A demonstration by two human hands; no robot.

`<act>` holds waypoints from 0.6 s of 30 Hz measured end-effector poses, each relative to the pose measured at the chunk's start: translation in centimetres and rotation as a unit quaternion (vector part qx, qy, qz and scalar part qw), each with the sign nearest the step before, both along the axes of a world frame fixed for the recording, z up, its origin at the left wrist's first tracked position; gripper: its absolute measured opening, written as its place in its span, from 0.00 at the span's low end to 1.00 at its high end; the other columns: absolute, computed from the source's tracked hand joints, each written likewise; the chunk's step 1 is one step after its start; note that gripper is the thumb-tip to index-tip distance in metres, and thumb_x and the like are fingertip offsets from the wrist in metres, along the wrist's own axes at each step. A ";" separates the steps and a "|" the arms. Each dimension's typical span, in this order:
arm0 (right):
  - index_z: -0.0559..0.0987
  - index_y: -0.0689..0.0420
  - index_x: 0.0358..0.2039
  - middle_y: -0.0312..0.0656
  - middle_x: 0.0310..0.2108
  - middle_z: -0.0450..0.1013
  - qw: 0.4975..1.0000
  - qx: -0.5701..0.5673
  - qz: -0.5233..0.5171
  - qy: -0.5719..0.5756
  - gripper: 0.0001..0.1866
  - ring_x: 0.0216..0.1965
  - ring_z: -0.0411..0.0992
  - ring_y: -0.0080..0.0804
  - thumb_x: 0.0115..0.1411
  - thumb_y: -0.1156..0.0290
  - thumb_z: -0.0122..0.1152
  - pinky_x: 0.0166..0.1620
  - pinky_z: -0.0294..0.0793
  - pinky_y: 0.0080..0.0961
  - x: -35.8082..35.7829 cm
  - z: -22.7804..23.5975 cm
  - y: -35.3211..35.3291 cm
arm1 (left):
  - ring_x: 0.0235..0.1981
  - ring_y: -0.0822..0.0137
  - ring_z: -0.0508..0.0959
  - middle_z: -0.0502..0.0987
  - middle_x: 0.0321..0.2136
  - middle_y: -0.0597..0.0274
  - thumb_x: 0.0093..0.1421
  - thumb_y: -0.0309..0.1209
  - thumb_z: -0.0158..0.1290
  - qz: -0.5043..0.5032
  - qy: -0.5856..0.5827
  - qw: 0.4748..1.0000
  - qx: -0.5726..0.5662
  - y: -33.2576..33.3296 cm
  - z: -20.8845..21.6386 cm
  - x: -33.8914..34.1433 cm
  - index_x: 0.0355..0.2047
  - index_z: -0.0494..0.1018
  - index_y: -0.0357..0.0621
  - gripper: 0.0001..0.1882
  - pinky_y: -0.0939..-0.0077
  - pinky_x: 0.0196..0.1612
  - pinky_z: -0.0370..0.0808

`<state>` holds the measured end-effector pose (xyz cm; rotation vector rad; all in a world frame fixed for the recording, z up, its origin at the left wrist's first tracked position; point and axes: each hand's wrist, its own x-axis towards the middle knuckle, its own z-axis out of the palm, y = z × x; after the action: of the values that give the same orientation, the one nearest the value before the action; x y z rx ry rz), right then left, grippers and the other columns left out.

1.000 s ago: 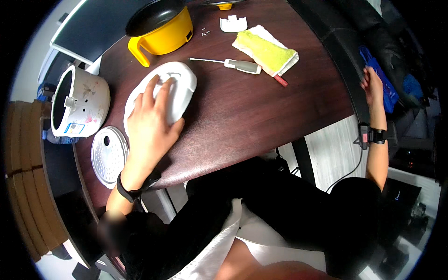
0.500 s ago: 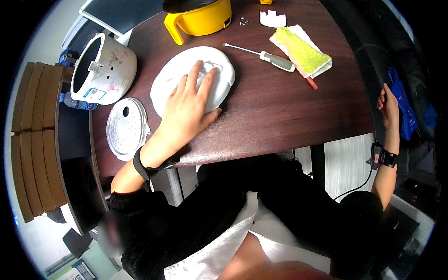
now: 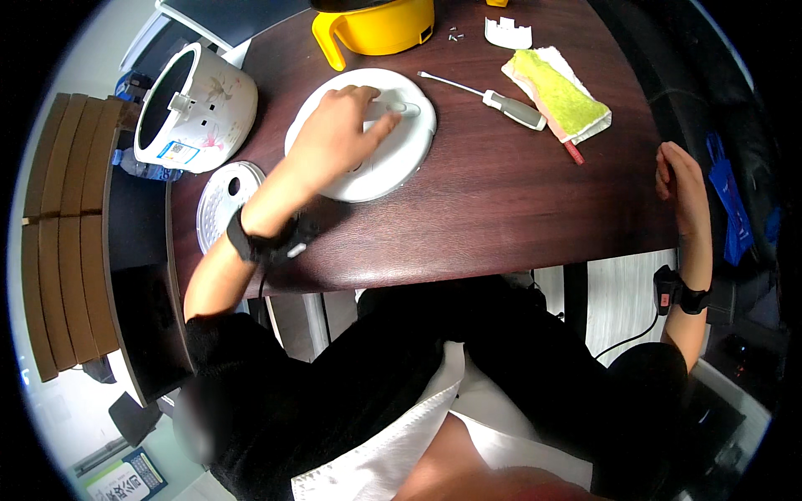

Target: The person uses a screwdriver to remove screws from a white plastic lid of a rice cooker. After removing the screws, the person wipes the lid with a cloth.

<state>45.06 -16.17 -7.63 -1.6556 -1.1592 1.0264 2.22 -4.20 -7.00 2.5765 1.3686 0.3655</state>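
A round white lid (image 3: 401,159), seemingly from a rice cooker, lies on the table in front of me. Over it arches my left hand (image 3: 338,134), its fingers bent down and the thumb held apart, pointing to a raised grey-white handle or latch (image 3: 404,109). The fingertips are partly hidden behind the hand. Off the table's right edge hangs my right hand (image 3: 683,185), fingers loosely curled together with nothing seen in them. Partly behind my left forearm is a round perforated inner plate (image 3: 215,209). A white, flower-patterned rice cooker body (image 3: 221,113) lies tilted at the left.
A yellow pot (image 3: 376,32) stands at the back. To the right lie a screwdriver (image 3: 514,108), a green-and-white cloth (image 3: 558,96) over a red-handled tool (image 3: 574,152), small screws (image 3: 455,36) and a white plastic piece (image 3: 508,33). Cardboard boxes (image 3: 71,175) stand at far left.
My left hand has gone from lying flat with spread fingers on the lid to an arched pose with bent fingers. My right hand has risen slightly and turned. The whole view has shifted a little.
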 end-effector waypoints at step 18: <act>0.72 0.59 0.23 0.29 0.13 0.60 0.975 0.007 0.183 -0.124 0.14 0.14 0.58 0.13 0.62 0.64 0.48 0.18 0.54 0.14 -7.1 -0.3 5.7 | 0.11 0.76 0.65 0.69 0.13 0.66 0.53 0.55 0.54 0.009 0.009 0.916 -0.402 6.9 -1.2 1.1 0.20 0.74 0.36 0.29 0.82 0.16 0.62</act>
<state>37.97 -10.52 -7.92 -1.6280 -1.6799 1.0488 3.30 2.72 -8.16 1.8768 1.2004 -0.1993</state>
